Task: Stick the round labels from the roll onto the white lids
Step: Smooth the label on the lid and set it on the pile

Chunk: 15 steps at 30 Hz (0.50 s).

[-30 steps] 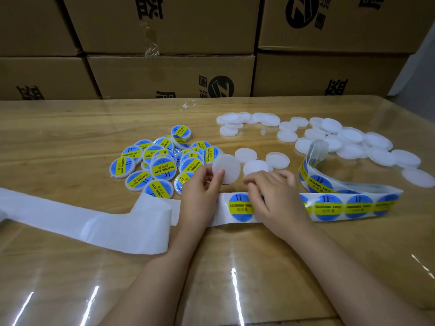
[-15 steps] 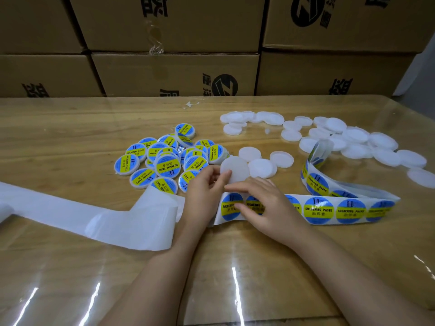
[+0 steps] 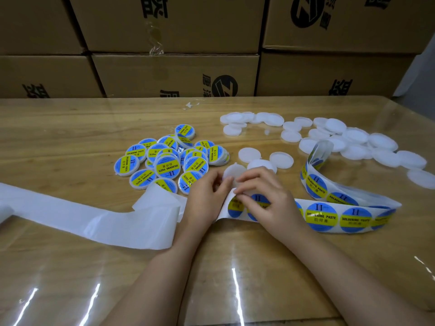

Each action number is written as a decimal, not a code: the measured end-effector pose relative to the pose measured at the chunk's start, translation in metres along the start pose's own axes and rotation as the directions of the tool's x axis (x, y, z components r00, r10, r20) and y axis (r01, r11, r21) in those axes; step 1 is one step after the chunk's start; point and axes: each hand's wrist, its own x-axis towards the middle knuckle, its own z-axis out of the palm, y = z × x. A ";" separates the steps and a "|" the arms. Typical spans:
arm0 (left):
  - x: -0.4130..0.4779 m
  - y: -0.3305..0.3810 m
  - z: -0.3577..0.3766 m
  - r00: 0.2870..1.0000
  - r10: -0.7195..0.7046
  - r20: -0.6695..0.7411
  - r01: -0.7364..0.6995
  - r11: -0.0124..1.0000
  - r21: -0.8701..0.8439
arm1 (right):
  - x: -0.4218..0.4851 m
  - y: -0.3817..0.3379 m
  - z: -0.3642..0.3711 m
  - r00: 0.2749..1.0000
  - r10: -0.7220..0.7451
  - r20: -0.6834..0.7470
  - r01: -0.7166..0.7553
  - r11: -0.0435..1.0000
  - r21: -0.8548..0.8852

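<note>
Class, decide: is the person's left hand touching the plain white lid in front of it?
Touching. The head view shows the left hand pinching the white lid by its left edge, fingertips overlapping it.

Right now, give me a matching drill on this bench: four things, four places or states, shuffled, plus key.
Things:
1. labelled lids
2. held lid
3. backing
4. label strip

Places or states:
A. runs right, then loops back and curls up
B. gripped by the left hand
C. heaped beyond the left hand
D. bare, trails off left

Pairs: 1-C, 2-B, 3-D, 4-A
</note>
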 end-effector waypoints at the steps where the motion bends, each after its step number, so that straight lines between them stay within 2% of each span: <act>1: 0.001 -0.001 0.000 1.000 -0.017 -0.008 0.017 1.000 -0.009 | 0.001 0.000 -0.001 0.999 0.047 -0.024 -0.047 0.999 0.021; 7: 0.001 0.001 0.000 0.987 -0.162 0.006 0.155 0.932 -0.328 | 0.007 -0.001 -0.008 0.954 0.263 -0.142 -0.234 0.953 0.193; 11: 0.002 0.002 -0.005 0.990 -0.137 0.026 0.134 0.888 -0.439 | 0.010 -0.001 -0.013 0.845 0.495 -0.202 -0.386 0.827 0.408; 15: -0.001 0.007 -0.007 0.985 -0.100 0.142 0.162 0.823 -0.544 | 0.013 0.003 -0.015 0.799 0.566 -0.205 -0.415 0.764 0.493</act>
